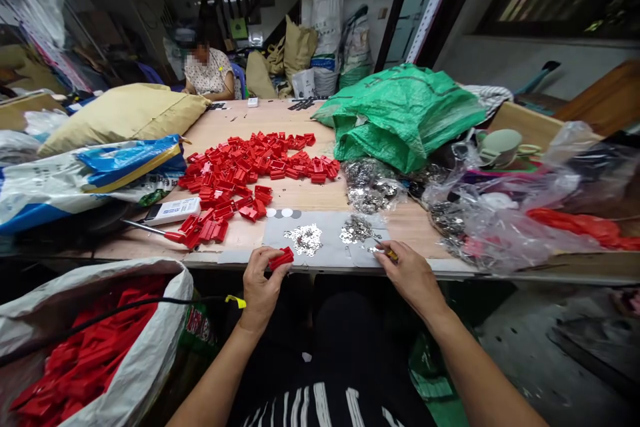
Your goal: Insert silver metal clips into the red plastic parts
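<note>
Sack [167, 327] of red parts [90, 353], hands [263, 283] [411, 277] pinched closed, left on red piece [283, 258], right on tool [391, 255]

Colours — red held part [283, 258] and heaped parts [250, 167], yellow tool handle [393, 255], silver metal pieces [309, 239], green sack [405, 110]; patterns — white-striped black garment [320, 403], dark-spotted white co-worker's shirt [217, 72].

Red piece [283, 258], yellow-handled tool [391, 254], perhaps tweezers

The pale table [320, 197] carries loose red parts [250, 160], a green sack [410, 113], a tan sack [130, 110] and a grey sheet [331, 232].
</note>
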{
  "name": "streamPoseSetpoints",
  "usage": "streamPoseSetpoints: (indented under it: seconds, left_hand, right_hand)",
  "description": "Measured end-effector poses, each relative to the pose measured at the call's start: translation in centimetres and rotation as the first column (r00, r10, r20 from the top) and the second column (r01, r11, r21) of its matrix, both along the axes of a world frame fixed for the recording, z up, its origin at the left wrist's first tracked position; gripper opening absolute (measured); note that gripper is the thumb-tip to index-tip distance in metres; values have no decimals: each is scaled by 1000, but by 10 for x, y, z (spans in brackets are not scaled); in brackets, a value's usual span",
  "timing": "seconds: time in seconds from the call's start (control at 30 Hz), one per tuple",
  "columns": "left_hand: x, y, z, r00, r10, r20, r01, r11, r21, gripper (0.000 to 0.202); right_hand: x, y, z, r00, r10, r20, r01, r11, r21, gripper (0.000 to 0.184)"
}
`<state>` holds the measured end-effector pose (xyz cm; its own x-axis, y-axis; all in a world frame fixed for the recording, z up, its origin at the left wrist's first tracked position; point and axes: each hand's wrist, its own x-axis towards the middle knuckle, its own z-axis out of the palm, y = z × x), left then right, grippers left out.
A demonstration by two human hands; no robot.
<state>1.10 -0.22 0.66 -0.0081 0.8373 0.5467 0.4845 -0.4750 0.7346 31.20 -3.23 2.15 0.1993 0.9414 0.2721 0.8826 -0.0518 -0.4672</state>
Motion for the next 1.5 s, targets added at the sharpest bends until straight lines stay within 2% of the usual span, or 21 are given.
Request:
streamPoseSetpoints:
  seconds: [0.1,0.2,0.3,0.37,0.5,0.57,0.67,0.77,0.9,1.03,1.2,1.5]
  left_hand:
    - [6,-14,8,1000,-22,12,22,1000,-19,17]
    - [9,-23,15,998,-52,-17,53,998,37,7]
    - [11,-28,20,995,-86,-59,91,991,97,2]
    - [12,-30,22,992,-102,-80,111,986,122,6]
    - [13,-35,25,990,-134,-50,138,985,105,8]
    - [13,-37,26,990,-139,-26,141,987,81,14]
    - [15,-41,26,995,-95,-17,96,994,49,31]
    - [16,-43,27,997,-46,-53,48,998,37,35]
    - [16,-44,32,994,-54,-96,60,996,61,24]
    - [17,-46,38,993,-85,-80,90,994,66,27]
    - [20,-49,38,993,-108,-42,110,992,60,30]
    - [24,-50,35,993,-113,-20,114,990,78,22]
  right_hand:
    - [-8,7,1,996,17,89,-17,1000,-2,17]
    - [-12,12,-1,987,-3,158,6,1000,-14,14]
    - [-11,15,-2,983,7,185,-6,1000,-9,16]
    - [-9,18,-2,985,31,171,-36,999,28,19]
    - [-11,21,7,999,50,22,-53,985,164,25]
    - [-18,20,13,988,85,-129,-68,990,125,27]
    - [-39,12,23,917,189,-351,-186,982,42,30]
    - [-67,2,33,841,312,-441,-321,945,57,27]
    - [-97,-8,42,818,412,-402,-420,905,74,18]
    - [-111,-10,44,799,511,-316,-512,855,87,14]
    - [-111,-10,43,769,564,-302,-573,817,66,11]
    - [-101,-11,47,743,611,-273,-632,775,16,13]
